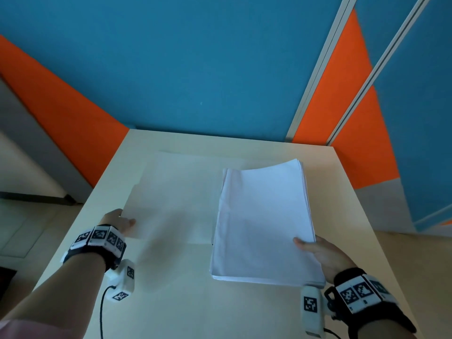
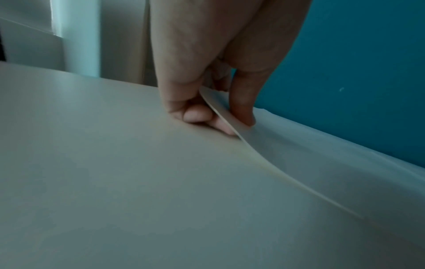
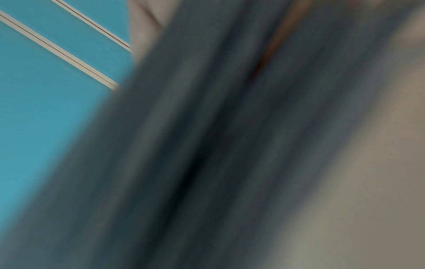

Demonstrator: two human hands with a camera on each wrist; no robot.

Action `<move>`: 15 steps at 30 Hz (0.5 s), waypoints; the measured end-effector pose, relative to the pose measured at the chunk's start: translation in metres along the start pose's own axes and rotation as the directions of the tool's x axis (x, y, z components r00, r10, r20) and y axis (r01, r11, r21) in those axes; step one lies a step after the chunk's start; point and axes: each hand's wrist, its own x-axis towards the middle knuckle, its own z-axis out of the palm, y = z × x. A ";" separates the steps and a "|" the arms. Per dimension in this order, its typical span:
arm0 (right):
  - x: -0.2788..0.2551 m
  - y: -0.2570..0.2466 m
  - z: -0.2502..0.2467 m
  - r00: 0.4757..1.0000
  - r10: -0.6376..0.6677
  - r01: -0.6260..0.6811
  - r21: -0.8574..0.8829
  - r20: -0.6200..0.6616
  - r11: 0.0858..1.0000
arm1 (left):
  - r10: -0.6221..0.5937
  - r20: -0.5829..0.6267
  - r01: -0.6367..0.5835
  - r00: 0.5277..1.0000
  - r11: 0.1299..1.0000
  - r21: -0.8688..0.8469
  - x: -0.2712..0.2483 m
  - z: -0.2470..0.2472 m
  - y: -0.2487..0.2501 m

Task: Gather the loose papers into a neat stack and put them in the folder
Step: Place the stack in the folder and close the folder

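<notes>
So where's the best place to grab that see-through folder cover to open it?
At its near left corner, coming from the left: the folder lies flat on the table, and there the left hand already pinches the cover, so that edge is free. The right hand holds the paper stack.

Paper stack (image 1: pixel 264 223): thick, white, edges roughly squared, far end bowed upward, held by its near right corner off the table's right half. Right wrist view shows only blur. Folder (image 1: pixel 171 196): translucent, frosted, lying flat left of the stack; its top sheet (image 2: pixel 232 116) is lifted at the near left corner, curving up off the layer beneath.
</notes>
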 end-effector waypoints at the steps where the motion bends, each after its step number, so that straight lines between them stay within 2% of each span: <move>1: -0.006 0.003 -0.003 1.000 -0.002 0.002 -0.018 -0.013 1.000 | -0.006 0.013 0.005 1.000 1.000 0.011 -0.010 0.000 -0.010; 5: -0.031 0.014 -0.010 0.999 0.010 -0.014 -0.077 -0.049 0.997 | -0.042 0.056 0.040 0.998 0.999 0.034 -0.052 0.002 -0.048; 9: -0.059 0.022 -0.003 0.999 0.003 -0.006 -0.083 -0.034 0.997 | -0.081 0.069 0.080 0.994 0.997 0.006 -0.092 0.005 -0.083; 15: -0.066 0.047 0.013 1.000 0.026 -0.028 -0.194 -0.015 0.981 | -0.127 0.060 0.131 0.990 0.989 -0.061 -0.125 0.015 -0.122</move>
